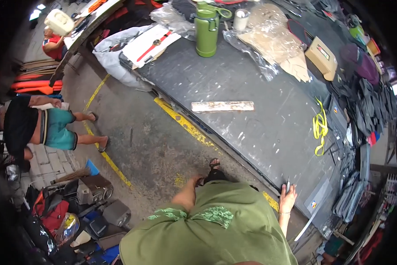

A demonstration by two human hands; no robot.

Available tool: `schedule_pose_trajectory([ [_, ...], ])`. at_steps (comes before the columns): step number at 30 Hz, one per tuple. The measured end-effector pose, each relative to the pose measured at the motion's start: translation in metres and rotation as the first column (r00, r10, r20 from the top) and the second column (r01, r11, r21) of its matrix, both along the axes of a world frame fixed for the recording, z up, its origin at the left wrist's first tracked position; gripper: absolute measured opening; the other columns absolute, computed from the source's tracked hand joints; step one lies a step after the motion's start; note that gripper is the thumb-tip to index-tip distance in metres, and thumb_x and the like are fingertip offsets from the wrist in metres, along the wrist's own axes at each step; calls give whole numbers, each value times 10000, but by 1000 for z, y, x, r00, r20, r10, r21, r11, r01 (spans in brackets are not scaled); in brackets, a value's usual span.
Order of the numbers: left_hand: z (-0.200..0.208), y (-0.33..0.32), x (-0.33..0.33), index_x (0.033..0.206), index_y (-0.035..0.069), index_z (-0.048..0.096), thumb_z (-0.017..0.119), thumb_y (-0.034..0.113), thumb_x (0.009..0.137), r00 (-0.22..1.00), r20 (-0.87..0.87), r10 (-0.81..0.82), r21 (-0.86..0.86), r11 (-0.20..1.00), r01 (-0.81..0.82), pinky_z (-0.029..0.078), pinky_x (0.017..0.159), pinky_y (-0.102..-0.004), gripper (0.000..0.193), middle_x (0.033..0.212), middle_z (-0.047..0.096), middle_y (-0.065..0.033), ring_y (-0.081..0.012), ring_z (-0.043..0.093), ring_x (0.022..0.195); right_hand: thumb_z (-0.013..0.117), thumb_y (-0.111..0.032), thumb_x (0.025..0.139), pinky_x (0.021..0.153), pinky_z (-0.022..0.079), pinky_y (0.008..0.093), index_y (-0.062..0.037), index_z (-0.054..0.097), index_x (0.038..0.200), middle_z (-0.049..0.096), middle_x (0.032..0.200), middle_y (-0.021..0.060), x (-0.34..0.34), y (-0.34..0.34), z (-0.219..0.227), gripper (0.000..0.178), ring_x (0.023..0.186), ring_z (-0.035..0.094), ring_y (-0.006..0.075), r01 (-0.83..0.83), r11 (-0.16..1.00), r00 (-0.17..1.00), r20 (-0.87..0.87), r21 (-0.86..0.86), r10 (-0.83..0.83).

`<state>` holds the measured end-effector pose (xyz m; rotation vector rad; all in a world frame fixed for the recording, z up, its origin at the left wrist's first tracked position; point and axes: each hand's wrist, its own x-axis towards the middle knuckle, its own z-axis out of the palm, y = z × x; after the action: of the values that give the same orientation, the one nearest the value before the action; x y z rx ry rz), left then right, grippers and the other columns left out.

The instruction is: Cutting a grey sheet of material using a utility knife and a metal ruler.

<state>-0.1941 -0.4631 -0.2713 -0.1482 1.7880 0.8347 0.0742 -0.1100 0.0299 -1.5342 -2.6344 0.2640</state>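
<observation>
At the near right edge of the dark worktable [260, 141], my right hand [288, 199] is closed around a slim, pale, pen-like tool [288, 183], its tip pointing away from me. A bracelet circles that wrist. My left arm hangs down beside my green shirt. At its end my left hand [197, 179] is small and partly hidden, so its fingers cannot be made out. Farther up the tabletop, apart from both hands, lies a worn white flat bar [223, 106]. A grey sheet [316, 195] lies just right of my right hand.
A green bottle [207, 33], plastic-wrapped brown material [269, 31] and a cardboard box [321, 58] occupy the table's far side. Yellow strap [319, 128] lies at right, near stacked dark pieces [349, 198]. Another person [39, 121] stands at left; bags [50, 212] crowd the lower left.
</observation>
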Motion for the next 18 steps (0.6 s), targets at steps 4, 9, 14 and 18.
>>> schedule_pose_trajectory([
  [4, -8, -39, -101, 837, 82, 703, 548, 381, 1008, 685, -610, -400, 66, 835, 546, 556, 736, -461, 378, 920, 742, -140, -350, 699, 822, 658, -319, 1008, 1028, 470, 517, 42, 645, 1204, 625, 1329, 312, 1, 7, 4, 411, 1155, 604, 499, -23, 998, 1000, 4, -58, 23],
  [9, 77, 1, -230, 783, 82, 650, 728, 211, 956, 942, -242, 231, 208, 961, -182, 418, 484, -305, 230, 646, 590, 12, -109, 514, 514, 643, -331, 1016, 1026, 472, 518, 48, 639, 1194, 615, 1337, 324, 4, 16, 2, 418, 1171, 597, 507, 12, 993, 996, 87, -114, -2],
  [14, 84, 8, -267, 861, 45, 722, 725, 226, 937, 937, -284, 203, 203, 968, -148, 490, 563, -330, 195, 701, 658, -20, -140, 595, 596, 635, -341, 1023, 1061, 457, 518, 51, 639, 1202, 585, 1383, 329, 0, 9, 4, 430, 1217, 575, 511, -19, 994, 1000, 0, -112, 19],
  [18, 66, 49, -212, 967, 99, 776, 687, 78, 863, 850, -488, -197, 27, 970, 240, 552, 670, -330, 139, 855, 745, -25, -142, 672, 756, 636, -339, 1024, 1073, 449, 521, 59, 638, 1224, 564, 1416, 325, 5, 9, 4, 446, 1252, 557, 507, -45, 991, 999, -11, -126, 44],
])
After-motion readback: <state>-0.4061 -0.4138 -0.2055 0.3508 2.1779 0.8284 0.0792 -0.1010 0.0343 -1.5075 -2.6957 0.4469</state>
